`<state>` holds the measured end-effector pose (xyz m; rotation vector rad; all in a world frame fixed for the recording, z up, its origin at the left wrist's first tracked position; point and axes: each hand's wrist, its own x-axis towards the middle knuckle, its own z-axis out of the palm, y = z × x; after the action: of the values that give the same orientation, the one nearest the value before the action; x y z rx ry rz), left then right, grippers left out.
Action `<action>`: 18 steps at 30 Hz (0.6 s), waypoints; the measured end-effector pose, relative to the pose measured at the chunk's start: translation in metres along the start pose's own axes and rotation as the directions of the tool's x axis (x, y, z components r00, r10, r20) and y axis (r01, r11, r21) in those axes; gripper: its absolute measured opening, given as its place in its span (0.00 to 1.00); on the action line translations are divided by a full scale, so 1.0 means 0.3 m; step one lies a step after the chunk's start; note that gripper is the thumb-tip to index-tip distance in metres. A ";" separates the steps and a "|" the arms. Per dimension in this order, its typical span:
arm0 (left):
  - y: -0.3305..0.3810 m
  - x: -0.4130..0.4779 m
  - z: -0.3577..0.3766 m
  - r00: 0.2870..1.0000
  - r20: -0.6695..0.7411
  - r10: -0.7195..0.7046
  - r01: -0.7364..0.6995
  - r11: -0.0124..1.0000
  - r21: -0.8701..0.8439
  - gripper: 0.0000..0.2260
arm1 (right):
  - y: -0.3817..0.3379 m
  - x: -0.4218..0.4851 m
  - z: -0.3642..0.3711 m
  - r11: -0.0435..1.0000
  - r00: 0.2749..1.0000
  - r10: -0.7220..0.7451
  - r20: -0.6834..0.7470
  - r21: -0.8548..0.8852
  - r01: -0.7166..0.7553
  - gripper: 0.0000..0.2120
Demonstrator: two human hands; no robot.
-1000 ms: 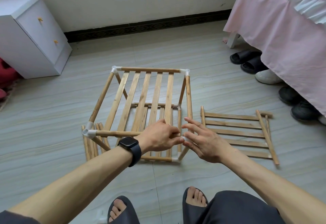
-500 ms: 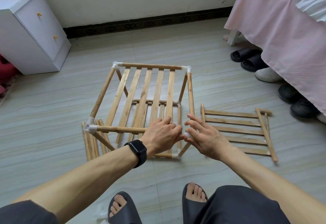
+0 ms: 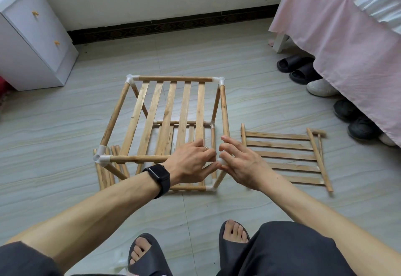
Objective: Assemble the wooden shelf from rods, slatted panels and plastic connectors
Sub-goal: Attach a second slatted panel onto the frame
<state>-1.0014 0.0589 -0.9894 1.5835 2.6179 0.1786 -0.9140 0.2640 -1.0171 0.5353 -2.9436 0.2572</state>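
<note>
wooden shelf frame (image 3: pixel 173 78) sits mid-floor (image 3: pixel 65 123), right in front of the person, with a slatted panel (image 3: pixel 167 110) lying across its top. left hand (image 3: pixel 191 165) is down on the near rod (image 3: pixel 138 158), fingers curled over its right end and thumb underneath, a firm grasp. right hand (image 3: pixel 243 162) meets it at the near right corner, thumb against the white connector (image 3: pixel 221 161), fingers fanned out, index reaching up to the side rod (image 3: pixel 224 110). whether it actually pinches that connector, can't tell, because the two hands cover most of the joint. black watch (image 3: pixel 159 177) on the left wrist.

now the surroundings. a spare panel (image 3: pixel 282 156) lies flat on the floor just right of the frame, close beside the right wrist. a bundle of loose rods (image 3: pixel 104 173) lies under the near left corner, partly crossed by the frame. white cabinet (image 3: pixel 32 43) with two small knobs stands far left. pink bedcover (image 3: pixel 347 47) hangs down on the right, with black slippers (image 3: pixel 293 62), a white shoe (image 3: pixel 321 87) and dark shoes (image 3: pixel 358 123) lined along its hem, well apart from the frame. at the bottom of view, two feet in grey slides (image 3: pixel 143 254), toes pointing at the frame.
</note>
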 end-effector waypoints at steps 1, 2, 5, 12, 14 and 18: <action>-0.004 0.001 -0.007 1.000 0.021 0.005 -0.005 1.000 0.000 0.22 | -0.005 0.000 0.000 1.000 1.000 0.016 0.026 -0.005 -0.016 0.21; -0.009 0.003 -0.014 0.999 0.038 0.008 -0.008 1.000 0.003 0.22 | -0.010 0.000 0.001 0.999 0.998 0.033 0.044 -0.010 -0.033 0.21; -0.013 -0.008 -0.016 0.999 0.051 0.017 -0.020 0.997 0.073 0.23 | -0.029 -0.009 0.007 0.995 0.993 0.099 0.056 0.011 -0.100 0.21; -0.015 -0.057 0.026 0.996 -0.068 0.054 -0.043 0.986 0.159 0.23 | -0.024 -0.030 0.011 0.998 0.990 0.030 0.138 0.054 -0.038 0.31; -0.017 -0.062 0.029 0.995 -0.075 0.061 -0.048 0.985 0.164 0.24 | -0.016 -0.024 0.003 1.000 0.989 0.003 0.149 0.015 -0.005 0.32; -0.007 -0.054 0.021 0.988 -0.112 0.111 -0.087 0.976 0.197 0.24 | -0.014 -0.017 -0.020 0.999 0.989 0.003 0.151 -0.050 0.005 0.30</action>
<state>-0.9949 0.0441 -0.9958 1.8216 2.7217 0.0293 -0.9072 0.2630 -1.0116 0.5738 -3.0857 0.1487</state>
